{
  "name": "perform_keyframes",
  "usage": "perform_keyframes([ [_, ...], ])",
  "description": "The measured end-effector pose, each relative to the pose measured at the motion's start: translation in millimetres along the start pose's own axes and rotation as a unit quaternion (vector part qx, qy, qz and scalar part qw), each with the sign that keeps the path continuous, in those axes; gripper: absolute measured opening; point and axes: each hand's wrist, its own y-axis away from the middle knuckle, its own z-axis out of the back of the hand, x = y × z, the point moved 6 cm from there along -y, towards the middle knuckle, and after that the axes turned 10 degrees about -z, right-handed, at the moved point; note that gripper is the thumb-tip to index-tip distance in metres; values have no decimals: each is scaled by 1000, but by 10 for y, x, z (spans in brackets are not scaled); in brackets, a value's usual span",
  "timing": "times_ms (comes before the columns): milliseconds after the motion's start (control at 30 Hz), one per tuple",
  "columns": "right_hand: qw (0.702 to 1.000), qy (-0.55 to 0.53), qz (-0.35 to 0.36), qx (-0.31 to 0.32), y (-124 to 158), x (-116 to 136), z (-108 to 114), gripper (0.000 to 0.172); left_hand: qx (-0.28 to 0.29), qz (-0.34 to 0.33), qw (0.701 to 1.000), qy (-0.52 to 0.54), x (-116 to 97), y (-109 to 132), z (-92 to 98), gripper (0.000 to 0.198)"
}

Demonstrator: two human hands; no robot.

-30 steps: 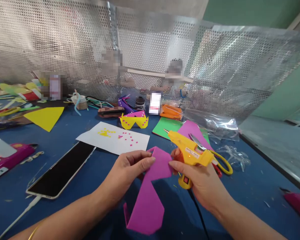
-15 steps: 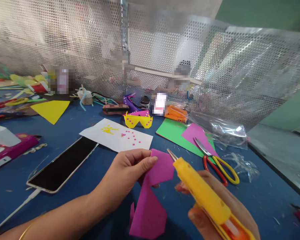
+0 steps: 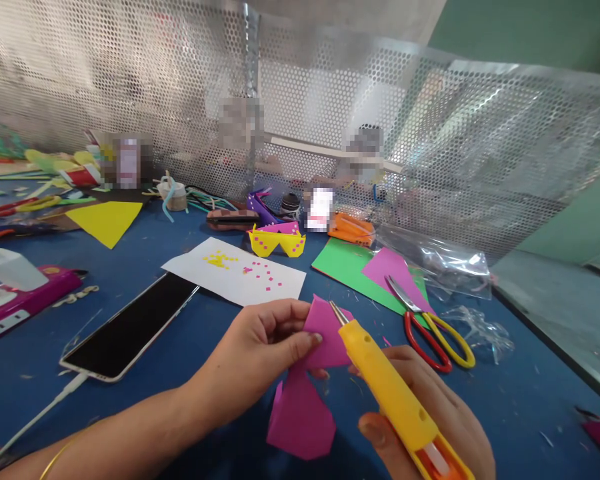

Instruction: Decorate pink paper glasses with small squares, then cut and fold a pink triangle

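Observation:
My left hand (image 3: 275, 340) pinches a magenta glasses-shaped cutout (image 3: 305, 417) of craft sheet between thumb and fingers. One lens-like part hangs below, the other is under my thumb. My right hand (image 3: 425, 407) is wrapped round a yellow plastic hand tool (image 3: 380, 373) with a slim, split-looking metal tip and orange and white parts inside. Its exact kind I cannot tell. The tip overlaps the upper right of the cutout; whether it touches is unclear. A pair of scissors (image 3: 425, 320) with red and yellow handles lies beyond my right hand.
White paper (image 3: 237, 293) holds tiny pink and yellow squares. Behind it stand yellow glasses (image 3: 277, 241). A charging phone (image 3: 130, 327) lies left, green sheets (image 3: 340, 260) and clear plastic (image 3: 435, 263) right. A perforated metal screen (image 3: 330, 87) closes the back.
The tool's tip has moved left and now overlaps the magenta cutout. The cutout has tilted and its lower part has swung up slightly. A small pink scrap shows near my right hand.

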Motion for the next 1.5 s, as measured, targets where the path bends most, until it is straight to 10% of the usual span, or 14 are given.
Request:
perform_keyframes([
  [433,1000,-31,-2,4,96,-2,-72,32,-84,-45,991,-97,-136,28,9,11],
  [1500,1000,26,9,14,80,-33,-79,31,-84,-55,985,-142,-128,26,26,13],
])
